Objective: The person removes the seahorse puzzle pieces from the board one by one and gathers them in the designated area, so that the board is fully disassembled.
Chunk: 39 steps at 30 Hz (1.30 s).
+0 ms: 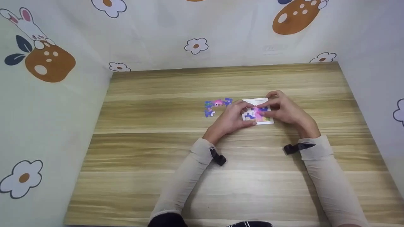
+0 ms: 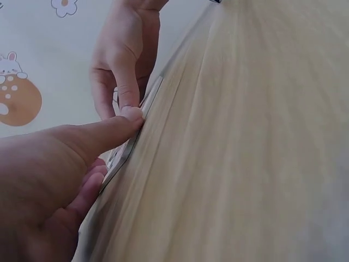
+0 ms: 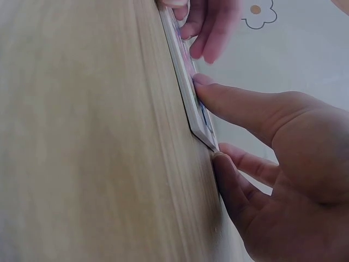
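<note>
A small white-framed jigsaw puzzle [image 1: 252,118] lies on the table, with pink, blue and orange pieces in its lower part and bare white tray toward its far side. My left hand [image 1: 232,117] grips the tray at its left, thumb on the near edge and fingers over the left side. Thumb and index finger of my right hand [image 1: 284,110] pinch a pink puzzle piece [image 1: 258,114] over the middle of the tray; the fingertips partly hide it. In the right wrist view, the right thumb touches the picture side and other fingers rest by the corner of the tray [image 3: 188,112].
Several loose puzzle pieces [image 1: 217,102], blue and pink, lie together just left of the tray. Around them spreads the wood-grain table [image 1: 151,151]. A wall covering [image 1: 157,37] printed with flowers and oranges closes off the back and sides.
</note>
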Motion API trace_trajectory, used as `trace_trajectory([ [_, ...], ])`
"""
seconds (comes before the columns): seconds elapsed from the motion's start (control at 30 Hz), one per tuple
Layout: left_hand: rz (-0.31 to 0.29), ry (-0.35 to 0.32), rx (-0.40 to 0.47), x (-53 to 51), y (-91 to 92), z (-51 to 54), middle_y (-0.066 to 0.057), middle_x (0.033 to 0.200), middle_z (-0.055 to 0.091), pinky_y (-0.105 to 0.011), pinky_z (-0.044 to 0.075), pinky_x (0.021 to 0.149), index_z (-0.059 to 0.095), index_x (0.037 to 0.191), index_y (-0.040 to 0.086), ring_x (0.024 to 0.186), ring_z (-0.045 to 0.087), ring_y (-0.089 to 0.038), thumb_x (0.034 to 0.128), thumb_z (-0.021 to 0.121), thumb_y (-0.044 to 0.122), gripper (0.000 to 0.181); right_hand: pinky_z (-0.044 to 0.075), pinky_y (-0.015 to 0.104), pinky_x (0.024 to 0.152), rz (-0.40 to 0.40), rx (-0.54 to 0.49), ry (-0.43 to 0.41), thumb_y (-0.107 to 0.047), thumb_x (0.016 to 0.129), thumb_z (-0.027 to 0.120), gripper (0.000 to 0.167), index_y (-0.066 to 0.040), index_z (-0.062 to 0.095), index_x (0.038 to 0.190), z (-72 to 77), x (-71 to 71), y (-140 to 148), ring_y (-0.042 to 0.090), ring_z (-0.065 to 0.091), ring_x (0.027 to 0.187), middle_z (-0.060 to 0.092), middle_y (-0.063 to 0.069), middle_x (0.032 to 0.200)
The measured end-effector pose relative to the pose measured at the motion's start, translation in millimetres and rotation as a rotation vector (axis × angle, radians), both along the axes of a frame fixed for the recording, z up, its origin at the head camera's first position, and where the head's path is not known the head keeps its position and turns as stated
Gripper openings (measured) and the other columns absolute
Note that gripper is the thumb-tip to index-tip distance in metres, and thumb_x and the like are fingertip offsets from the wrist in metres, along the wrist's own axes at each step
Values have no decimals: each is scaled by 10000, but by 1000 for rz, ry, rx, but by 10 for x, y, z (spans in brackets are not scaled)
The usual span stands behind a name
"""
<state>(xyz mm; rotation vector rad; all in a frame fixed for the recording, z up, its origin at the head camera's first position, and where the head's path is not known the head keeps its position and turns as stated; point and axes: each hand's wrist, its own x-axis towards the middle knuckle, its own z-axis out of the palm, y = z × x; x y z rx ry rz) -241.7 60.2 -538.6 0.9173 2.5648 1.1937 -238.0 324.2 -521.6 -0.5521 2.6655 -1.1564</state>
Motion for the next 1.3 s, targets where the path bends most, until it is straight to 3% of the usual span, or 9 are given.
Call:
trace_trajectory([
  [0.13,35,-20,9,-39,62,5,-30,1168,734,-226,553,902,736,1343,134,1036,668,-146,962,845,330,442,361,521,1125,3,-6,2,-134,918,876,328,-153,830,1242,0,5,7,370,446,1357,500,221,1480],
  [0.27,58,-23,25,-74,90,-6,-23,1101,751,-213,554,844,766,1309,146,966,671,-130,962,848,259,374,365,540,1131,-7,-4,-11,-168,925,875,325,-175,830,1246,13,5,7,371,453,1357,500,210,1480],
  [0.5,71,-51,57,-73,85,-51,1,1110,757,-206,560,856,793,1258,160,975,669,-115,967,842,248,308,355,617,1192,-14,4,-13,-158,917,883,316,-154,814,1226,24,-4,11,393,475,1371,515,203,1459],
  [0.77,79,-8,53,-62,112,-56,3,1138,766,-208,532,846,788,1259,172,991,655,-113,968,838,215,298,376,617,1182,-24,10,2,-238,907,903,271,-144,796,1137,42,3,26,375,485,1371,555,185,1426],
  [1.03,71,5,85,-38,138,-50,22,1243,767,-217,538,897,764,1304,181,1059,666,-120,975,821,157,335,363,637,1190,-39,4,-19,-202,891,914,269,-105,825,1126,37,-6,38,426,488,1372,542,231,1446],
  [1.3,65,20,87,-26,159,-68,16,1199,745,-210,512,828,753,1329,196,1001,647,-127,970,812,118,372,367,603,1183,-50,-5,-21,-172,880,919,266,-91,833,1118,37,-7,23,412,497,1356,551,232,1428],
])
